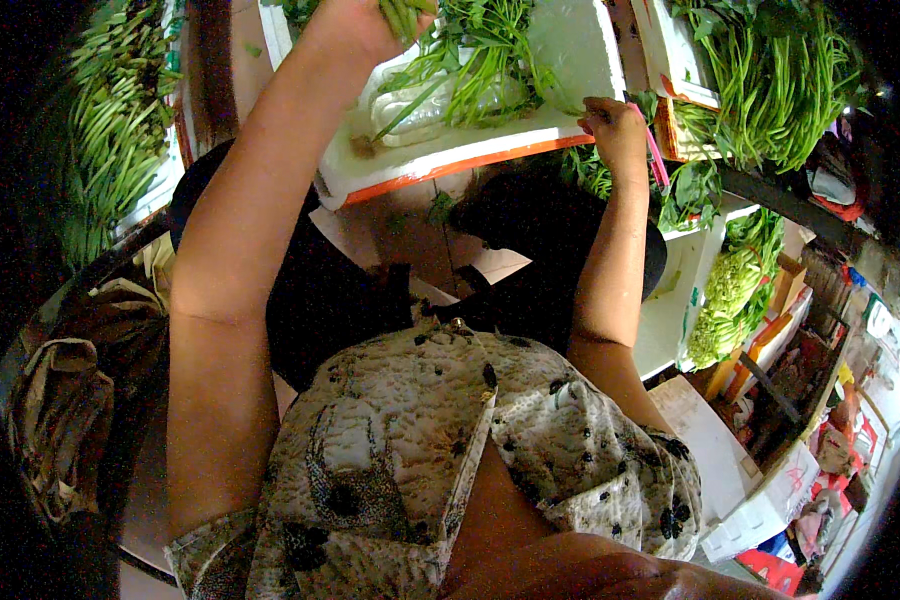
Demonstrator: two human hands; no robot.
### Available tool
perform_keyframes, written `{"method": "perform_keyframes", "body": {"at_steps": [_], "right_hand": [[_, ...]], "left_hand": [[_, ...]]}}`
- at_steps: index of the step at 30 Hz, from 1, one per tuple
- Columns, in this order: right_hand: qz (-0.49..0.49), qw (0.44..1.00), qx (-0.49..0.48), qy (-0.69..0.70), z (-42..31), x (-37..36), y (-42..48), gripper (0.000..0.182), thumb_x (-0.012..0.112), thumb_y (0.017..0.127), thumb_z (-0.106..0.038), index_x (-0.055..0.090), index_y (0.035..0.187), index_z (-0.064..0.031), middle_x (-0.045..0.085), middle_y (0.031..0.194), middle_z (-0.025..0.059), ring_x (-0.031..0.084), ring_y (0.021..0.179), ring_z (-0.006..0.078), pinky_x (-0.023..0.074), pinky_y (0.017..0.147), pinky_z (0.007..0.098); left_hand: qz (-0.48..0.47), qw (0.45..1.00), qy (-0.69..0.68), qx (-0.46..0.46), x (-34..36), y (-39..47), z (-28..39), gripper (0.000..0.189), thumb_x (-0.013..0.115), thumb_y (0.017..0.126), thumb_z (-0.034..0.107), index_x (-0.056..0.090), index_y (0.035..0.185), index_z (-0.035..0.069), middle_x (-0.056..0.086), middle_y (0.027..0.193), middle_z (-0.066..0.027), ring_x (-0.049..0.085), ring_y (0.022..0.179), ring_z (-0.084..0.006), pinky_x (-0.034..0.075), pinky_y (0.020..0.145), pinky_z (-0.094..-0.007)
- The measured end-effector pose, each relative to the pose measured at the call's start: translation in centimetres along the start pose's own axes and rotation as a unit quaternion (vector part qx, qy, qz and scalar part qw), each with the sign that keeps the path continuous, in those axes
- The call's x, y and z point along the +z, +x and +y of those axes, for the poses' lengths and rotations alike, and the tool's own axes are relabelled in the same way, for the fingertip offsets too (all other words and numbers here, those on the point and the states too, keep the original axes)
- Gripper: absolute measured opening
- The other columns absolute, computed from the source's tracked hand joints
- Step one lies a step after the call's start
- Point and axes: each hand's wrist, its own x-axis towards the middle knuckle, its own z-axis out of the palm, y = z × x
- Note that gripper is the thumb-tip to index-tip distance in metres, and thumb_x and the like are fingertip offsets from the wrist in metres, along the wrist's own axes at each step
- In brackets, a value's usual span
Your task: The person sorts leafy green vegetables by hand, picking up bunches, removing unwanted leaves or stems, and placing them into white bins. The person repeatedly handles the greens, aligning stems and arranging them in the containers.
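Observation:
My left hand [364, 30] reaches to the top edge of the view and is partly cut off. It grips a bunch of green vegetable stalks [401, 16]. Below and right of it stands a white foam box [577, 52] with orange tape along its near rim. Loose leafy greens [487, 67] lie inside, over a clear plastic container [412, 109]. My right hand [616, 129] is at the box's near right corner, fingers curled. A thin pink object [657, 157] runs along the outer side of that hand and wrist; whether the fingers hold it is unclear.
Long green stalks [120, 112] fill a box at the left. Bundled leafy greens [772, 97] are heaped at the upper right. Lower right, another foam box [664, 315] stands beside tied pale-green vegetables [735, 289]. A brown bag [67, 420] sits at my left.

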Motion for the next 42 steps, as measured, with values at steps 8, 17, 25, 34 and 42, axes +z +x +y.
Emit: {"method": "perform_keyframes", "body": {"at_steps": [8, 17, 25, 34, 42], "right_hand": [[0.166, 0.575, 0.079, 0.797, -3.2, -3.5, -0.1, 0.019, 0.052, 0.08, -0.008, 0.051, 0.096, 0.0021, 0.057, 0.087, 0.0119, 0.056, 0.068, 0.0177, 0.0497, 0.065, 0.0273], [0.051, 0.412, 0.064, 0.908, -1.4, -4.8, -0.6, 0.023, 0.055, 0.077, -0.01, 0.052, 0.099, -0.0046, 0.057, 0.094, 0.0093, 0.053, 0.075, 0.016, 0.0452, 0.068, 0.0276], [0.048, 0.547, 0.031, 0.835, -5.0, -2.0, -1.2, 0.037, 0.053, 0.077, -0.003, 0.044, 0.113, -0.0097, 0.053, 0.105, 0.008, 0.052, 0.08, 0.0168, 0.0442, 0.068, 0.0279], [-0.015, 0.882, -0.039, 0.469, -10.3, 2.7, -2.8, 0.036, 0.056, 0.073, 0.004, 0.049, 0.107, -0.0017, 0.056, 0.085, 0.0031, 0.053, 0.074, 0.0095, 0.0418, 0.071, 0.0217], [-0.107, 0.78, 0.157, 0.597, -8.9, 3.0, -2.2, 0.008, 0.059, 0.073, -0.006, 0.054, 0.079, -0.004, 0.047, 0.057, -0.0013, 0.041, 0.048, 0.0047, 0.0292, 0.041, 0.0174]], "left_hand": [[-0.033, 0.999, -0.008, 0.027, 0.2, -0.3, -1.2, 0.021, 0.052, 0.082, 0.014, 0.045, 0.097, 0.002, 0.05, 0.059, 0.0025, 0.05, 0.05, -0.0059, 0.041, 0.046, -0.0192], [-0.1, 0.994, -0.003, 0.053, 0.4, 0.2, -1.9, 0.013, 0.047, 0.085, 0.016, 0.051, 0.086, 0.004, 0.052, 0.06, 0.002, 0.053, 0.052, -0.0074, 0.043, 0.047, -0.0207], [-0.056, 0.994, 0.089, -0.023, -2.7, 1.3, -5.2, 0.034, 0.057, 0.076, 0.011, 0.047, 0.106, -0.002, 0.058, 0.076, -0.0046, 0.056, 0.065, -0.0113, 0.048, 0.058, -0.0214], [0.021, 0.962, 0.272, 0.012, -4.4, 1.1, -8.6, 0.019, 0.057, 0.076, 0.018, 0.053, 0.088, 0.003, 0.056, 0.079, -0.0047, 0.055, 0.073, -0.0133, 0.045, 0.067, -0.0229], [0.033, 0.939, 0.344, -0.002, -4.7, 0.5, -9.2, 0.018, 0.061, 0.07, 0.017, 0.055, 0.083, 0.004, 0.055, 0.075, -0.0039, 0.052, 0.066, -0.0124, 0.044, 0.062, -0.0221]]}}
